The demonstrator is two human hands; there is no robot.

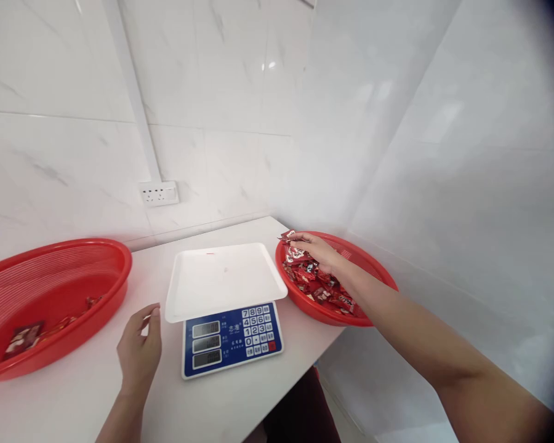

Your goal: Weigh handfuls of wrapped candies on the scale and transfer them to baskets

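A digital scale [232, 335] with a bare white weighing tray [224, 277] stands on the white counter in front of me. To its right a red basket [373, 266] holds a heap of small red snack packets [321, 288]. My right hand [316, 248] reaches into that basket with its fingers closed on a few red packets at the far left of the heap. My left hand [139, 347] rests on the counter just left of the scale, fingers loosely curled, holding nothing. Another red basket [60, 271] at the left holds a few packets [25, 337].
The white counter [221, 406] ends in a corner of marble-look wall tiles. A white socket strip [159, 192] hangs on the back wall under a vertical cable duct. The counter's front edge runs diagonally below the scale, with floor visible beyond it at the lower right.
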